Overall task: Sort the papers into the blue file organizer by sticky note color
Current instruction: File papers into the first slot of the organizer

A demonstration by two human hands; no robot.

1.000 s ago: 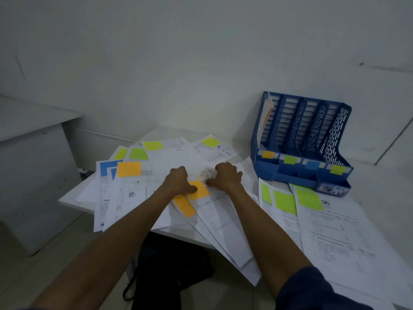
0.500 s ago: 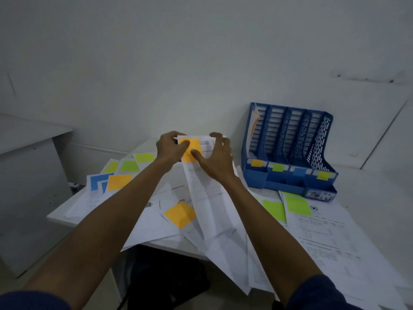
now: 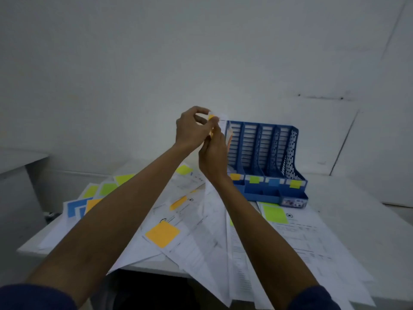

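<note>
up high, left hand (image 3: 190,128) and right hand (image 3: 213,153) both pinch the top of a paper (image 3: 223,123) bearing an orange sticky note (image 3: 211,117), just left of the blue organizer (image 3: 268,153). other papers (image 3: 194,242) lie spread over the table (image 3: 368,209).

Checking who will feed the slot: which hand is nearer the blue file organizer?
Right. The right hand sits just left of the blue file organizer's leftmost slot. The left hand is farther left and higher. Both pinch the paper.

Blue organizer (image 3: 266,153); white papers (image 3: 201,242), orange note (image 3: 162,234).
</note>
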